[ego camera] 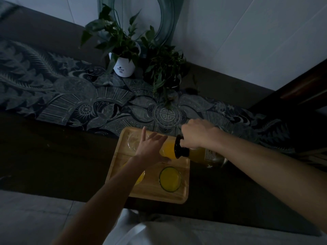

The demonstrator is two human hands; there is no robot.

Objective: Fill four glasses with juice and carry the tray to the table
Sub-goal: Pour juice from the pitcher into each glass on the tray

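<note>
Right hand (196, 133) wraps the dark-necked juice bottle (208, 154) (probably heavy, slick); left hand (150, 149), fingers spread, braces the fragile clear glass (167, 149).

The white plant pot (124, 67) carries a small dark logo, its print too small to read. The juice bottle (203, 153) bears a pale label with illegible lines. A round emblem (169, 114) marks the patterned runner (70, 96).

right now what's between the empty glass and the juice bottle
The left hand and the glass being filled lie between the empty glass and the juice bottle, seen in the head view.
</note>
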